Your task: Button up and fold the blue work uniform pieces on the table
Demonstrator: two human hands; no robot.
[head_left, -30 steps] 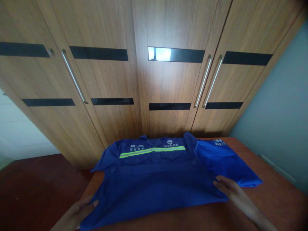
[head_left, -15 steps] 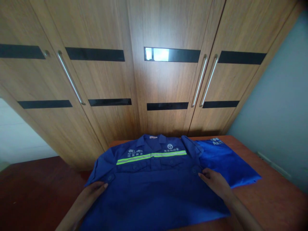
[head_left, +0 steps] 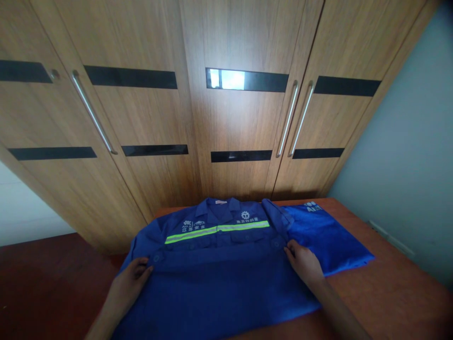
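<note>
A dark blue work jacket point(head_left: 219, 288) lies front up, its collar toward the cabinet and a yellow-green reflective stripe across the chest. White lettering and logos sit above the stripe. Its lower part is folded up, so the buttoned waistband crosses just below the chest pockets. My left hand point(head_left: 127, 288) pinches the waistband's left end, beside a button. At the opposite end, my right hand point(head_left: 305, 264) has thumb and fingers closed on the cloth near the other button. A sleeve is bent at the jacket's right shoulder.
A brighter blue folded garment point(head_left: 329, 241) with white print lies on the reddish-brown surface point(head_left: 382, 297), right of the jacket. Wooden cabinet doors point(head_left: 233, 118) with long metal handles stand behind. A pale wall point(head_left: 403, 141) rises at the right.
The view has shifted slightly, moving everything a little left. The fingers of my left hand have curled more at the waistband end; my right hand keeps its place at the other end.
</note>
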